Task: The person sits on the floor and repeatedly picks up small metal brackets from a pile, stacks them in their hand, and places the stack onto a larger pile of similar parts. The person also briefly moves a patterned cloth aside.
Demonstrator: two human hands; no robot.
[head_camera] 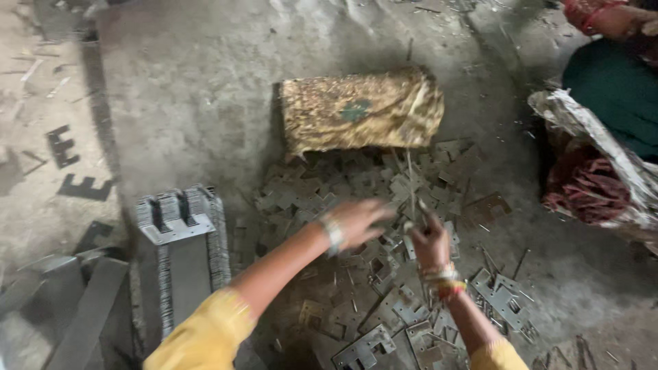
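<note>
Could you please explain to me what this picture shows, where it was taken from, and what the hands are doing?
There is only one picture, taken by a camera on a person's head, looking down at a grey concrete floor. No machine is involved, only two bare hands. The left hand is spread open over a loose pile of flat metal plates. The right hand grips a thin metal rod. A worn block lies behind the pile, and a neat stack of plates stands at the left. Another person sits at the right edge.

Both arms wear yellow sleeves; the left hand (356,220) has a silvery bangle, the right hand (430,241) several coloured bangles.
</note>
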